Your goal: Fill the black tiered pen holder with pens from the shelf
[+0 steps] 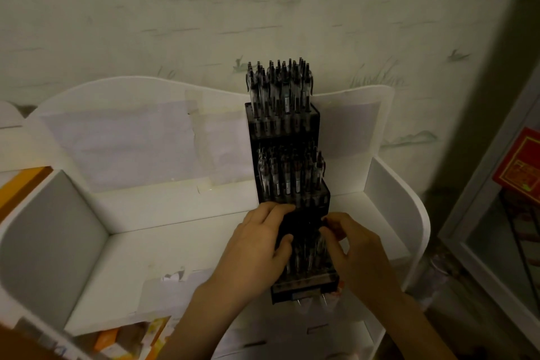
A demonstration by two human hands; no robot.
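Behind everything hangs pale wallpaper (175, 23) printed with faint green mountains, and against it stands the white shelf unit (163, 213), its scalloped back panel patched with taped paper sheets (122, 146). Orange boxes (23, 184) show at the far left and again below the front edge. To the right is a glass-fronted cabinet (496, 213) with a red packet (520, 166) behind the pane. The black tiered pen holder (289, 184) stands on the shelf's top surface toward its right side, close to the back panel, rising in steps away from me. Its top and middle tiers are packed with upright clear-barrelled pens (280, 88), and more pens (304, 254) stand in the lowest tier nearest me. My left hand (257, 245) rests curled against the holder's left side at the lowest step, fingertips on the black edge. My right hand (353, 245) has its fingers bent, pinching at pens in that front tier; the dim light hides exactly how many it grips.
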